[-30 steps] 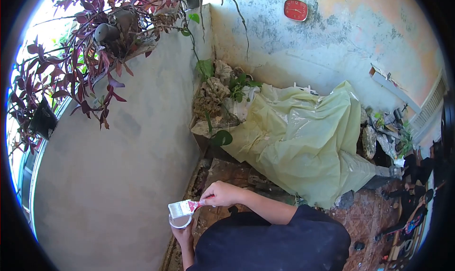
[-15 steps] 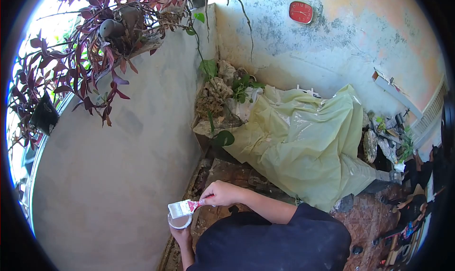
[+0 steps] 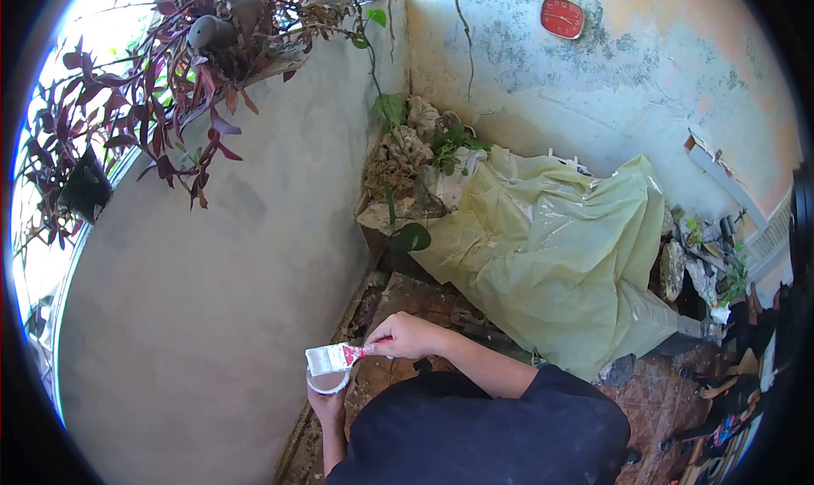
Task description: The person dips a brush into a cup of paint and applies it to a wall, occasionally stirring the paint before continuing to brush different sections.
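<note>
My right hand [image 3: 405,334] is closed round the red handle of a paintbrush [image 3: 332,359], whose wide bristles are white with paint. The brush lies level across the top of a small white-rimmed tub [image 3: 329,388], overlapping its far edge in this view. Wrapped round the tub from below is my left hand [image 3: 329,410]. Some of the tub's greyish inside shows under the bristles. Just left of both hands rises a pale, patchy wall [image 3: 220,315].
A light green sheet [image 3: 551,256] drapes over a bulky thing beside rocks [image 3: 394,167] and plants. Reddish trailing plants [image 3: 170,103] top the low wall. A red clock [image 3: 562,17] hangs on the stained back wall. Another person [image 3: 736,392] is at the far right.
The brush has turned slightly and shifted a little up and right, along with the tub's rim. Both hands keep their holds. The whole view has shifted a bit.
</note>
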A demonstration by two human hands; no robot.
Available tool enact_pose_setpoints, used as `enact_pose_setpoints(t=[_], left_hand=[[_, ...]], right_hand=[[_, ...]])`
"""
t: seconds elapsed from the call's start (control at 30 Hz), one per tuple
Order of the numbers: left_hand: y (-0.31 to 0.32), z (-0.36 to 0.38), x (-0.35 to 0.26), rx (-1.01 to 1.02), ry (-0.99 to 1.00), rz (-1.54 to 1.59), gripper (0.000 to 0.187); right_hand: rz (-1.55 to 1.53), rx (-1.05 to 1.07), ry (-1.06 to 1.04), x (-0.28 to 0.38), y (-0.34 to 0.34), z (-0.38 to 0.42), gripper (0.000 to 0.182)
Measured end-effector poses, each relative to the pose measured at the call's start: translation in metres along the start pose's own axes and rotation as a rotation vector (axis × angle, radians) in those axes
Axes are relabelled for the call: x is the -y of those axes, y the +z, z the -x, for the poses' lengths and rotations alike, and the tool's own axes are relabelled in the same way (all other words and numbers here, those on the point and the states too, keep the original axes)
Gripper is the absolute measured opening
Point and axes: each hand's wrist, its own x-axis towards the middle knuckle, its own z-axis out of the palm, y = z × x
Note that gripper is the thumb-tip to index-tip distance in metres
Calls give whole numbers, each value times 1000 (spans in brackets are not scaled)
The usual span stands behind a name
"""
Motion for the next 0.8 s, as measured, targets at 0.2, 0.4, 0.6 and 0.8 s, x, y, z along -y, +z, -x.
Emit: enact_pose_setpoints(t=[0.2, 0.4, 0.6, 0.8], left_hand=[[11, -3, -3, -5, 45, -34, 76], [17, -5, -5, 35, 9, -29, 79], [16, -8, -5, 27, 47, -9, 79], [13, -7, -7, -6, 27, -60, 76]], right_hand=[[-32, 13, -13, 1, -9, 3, 30], [-79, 12, 41, 3, -15, 13, 29], [-111, -34, 57, -8, -11, 16, 29], [-116, -56, 49, -8, -3, 13, 30]])
